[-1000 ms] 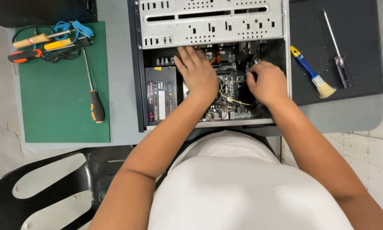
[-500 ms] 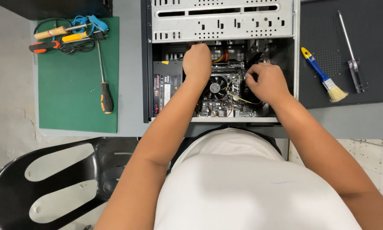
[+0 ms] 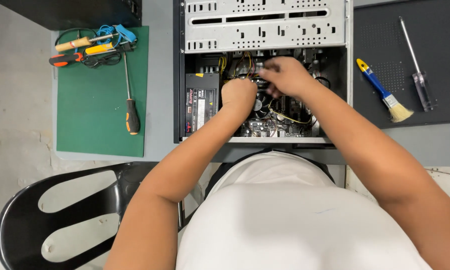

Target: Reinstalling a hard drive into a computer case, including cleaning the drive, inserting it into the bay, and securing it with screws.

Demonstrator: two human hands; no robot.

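- Where the open computer case (image 3: pixel 265 30) lies on the grey table (image 3: pixel 160 90), both hands reach inside over the motherboard (image 3: pixel 280 120).
- The left hand (image 3: pixel 239 95) is curled into a fist beside the black power supply (image 3: pixel 201 102); whether it grips anything I cannot tell.
- The right hand (image 3: pixel 285 76) is blurred, its grip unclear.
- A screwdriver (image 3: pixel 130 95) lies on the green mat (image 3: pixel 100 125); a brush (image 3: pixel 385 97) lies to the right.

Perforated bare-metal computer case (image 3: pixel 265 25), matt green mat (image 3: pixel 95 115), glossy black plastic chair (image 3: pixel 20 220).
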